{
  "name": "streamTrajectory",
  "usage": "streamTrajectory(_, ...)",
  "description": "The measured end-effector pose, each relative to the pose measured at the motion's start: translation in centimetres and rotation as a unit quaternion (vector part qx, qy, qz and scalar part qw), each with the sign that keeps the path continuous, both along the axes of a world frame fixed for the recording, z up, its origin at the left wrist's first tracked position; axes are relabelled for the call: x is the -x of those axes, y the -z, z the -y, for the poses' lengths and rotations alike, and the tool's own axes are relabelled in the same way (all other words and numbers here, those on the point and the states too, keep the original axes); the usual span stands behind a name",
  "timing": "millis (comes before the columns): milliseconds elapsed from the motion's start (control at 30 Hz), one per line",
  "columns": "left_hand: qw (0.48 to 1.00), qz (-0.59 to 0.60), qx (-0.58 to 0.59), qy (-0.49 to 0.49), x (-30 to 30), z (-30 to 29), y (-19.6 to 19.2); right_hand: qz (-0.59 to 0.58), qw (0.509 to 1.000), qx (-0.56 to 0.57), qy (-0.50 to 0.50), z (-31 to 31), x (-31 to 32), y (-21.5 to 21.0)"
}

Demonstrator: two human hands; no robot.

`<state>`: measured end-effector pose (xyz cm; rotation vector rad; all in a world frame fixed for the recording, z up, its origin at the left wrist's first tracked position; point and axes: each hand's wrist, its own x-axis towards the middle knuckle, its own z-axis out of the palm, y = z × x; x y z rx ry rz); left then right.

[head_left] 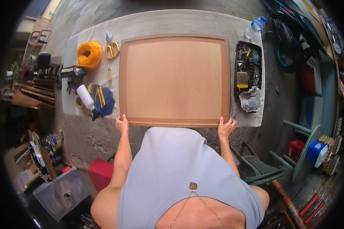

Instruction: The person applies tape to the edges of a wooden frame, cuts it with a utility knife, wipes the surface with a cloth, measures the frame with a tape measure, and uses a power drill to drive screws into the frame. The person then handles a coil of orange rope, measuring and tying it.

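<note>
Left hand [122,124] and right hand [226,128] each grip the near corners of the brown framed board [174,80] on the counter [179,21]. Clear bottle [255,26] stands at far right corner.

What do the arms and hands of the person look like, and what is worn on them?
Both arms are bare, with no sleeves visible: the pale grey top is sleeveless. The left hand and the right hand wear no gloves. I can see no watch or bracelet; rings are too small to tell.

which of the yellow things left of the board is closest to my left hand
The small yellow screwdriver, lying beside the board's left edge. The yellow-handled scissors and the yellow cord coil lie farther up from the left hand.
</note>
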<state>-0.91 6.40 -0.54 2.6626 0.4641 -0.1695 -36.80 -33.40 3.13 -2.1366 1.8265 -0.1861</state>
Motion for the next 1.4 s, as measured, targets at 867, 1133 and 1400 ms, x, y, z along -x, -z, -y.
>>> streamTrajectory(867, 0.874, 0.173, 0.413, 0.187, -26.0, 13.6, -38.6, 0.510, 0.850, -0.019, -0.132, 21.7, -17.9, -31.8)
streamTrajectory(1133, 0.903, 0.210, 0.357, 0.111, -36.2, 24.8, -40.6, 0.494, 0.865, -0.037, -0.084, 30.9, -26.6, -36.4)
streamTrajectory(1400, 0.633, 0.241, 0.717, 0.164, -35.0, 28.2, -37.6, 0.574, 0.816, 0.062, -0.020, 29.8, -32.6, -34.0)
